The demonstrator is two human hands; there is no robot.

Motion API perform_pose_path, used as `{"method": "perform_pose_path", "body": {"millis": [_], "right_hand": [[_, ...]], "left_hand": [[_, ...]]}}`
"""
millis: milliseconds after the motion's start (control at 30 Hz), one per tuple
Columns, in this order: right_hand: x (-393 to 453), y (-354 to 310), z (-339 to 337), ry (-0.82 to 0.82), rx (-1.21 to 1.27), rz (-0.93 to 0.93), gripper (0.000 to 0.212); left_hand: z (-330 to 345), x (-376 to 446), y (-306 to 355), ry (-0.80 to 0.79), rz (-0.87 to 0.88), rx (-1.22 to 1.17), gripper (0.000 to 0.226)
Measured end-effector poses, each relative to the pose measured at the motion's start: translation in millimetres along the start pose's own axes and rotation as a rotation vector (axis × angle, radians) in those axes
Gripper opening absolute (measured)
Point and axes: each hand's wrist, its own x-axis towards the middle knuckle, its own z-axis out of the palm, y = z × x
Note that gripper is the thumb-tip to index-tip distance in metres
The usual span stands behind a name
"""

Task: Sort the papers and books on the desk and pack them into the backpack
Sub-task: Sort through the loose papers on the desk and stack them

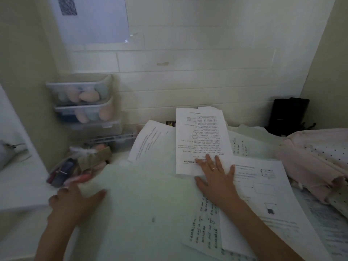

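Right hand [216,178]: spread, pressing sheet [201,140]. Left hand [73,200]: spread, blurred, on blank page [143,194]. Backpack [316,159] right of right hand. Risk: loose overlapping papers sliding, creasing under press.

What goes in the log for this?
stage: sorting | right hand: flat on printed sheet | left hand: on blank paper | backpack: right

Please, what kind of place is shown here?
Probably a small study desk in a home or dorm room: loose printed papers cover it, a pink backpack lies at the right, and stacked clear bins stand against the wall.
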Motion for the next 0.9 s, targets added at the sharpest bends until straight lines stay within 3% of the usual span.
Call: {"method": "perform_pose_path", "body": {"millis": [200,367,467,600,733,833,900], "right_hand": [[-3,-4,-3,0.055,-0.038,-0.021,0.054],[-10,-14,-2,0.248,-0.181,-0.159,0.037],[-20,-19,-4,0.233,-0.174,-0.145,0.037],[-36,-19,-5,0.235,0.078,-0.155,0.034],[-51,-30,-9,0.322,0.313,-0.304,0.017],[-53,-39,-8,0.276,0.37,-0.358,0.018],[-51,-46,-7,0.241,0.396,-0.371,0.019]], "left_hand": [[-22,-12,1,-0.067,0.119,-0.307,0.086],[-33,-15,-2,-0.219,0.123,-0.638,0.092],[-48,-37,1,-0.339,0.083,-0.906,0.052],[-54,-58,0,-0.415,0.079,-0.812,0.042],[-57,-75,11,-0.113,0.255,-0.638,0.046],[-62,-89,30,0.206,0.429,-0.268,0.039],[-69,-94,42,0.325,0.496,-0.068,0.034]]}}
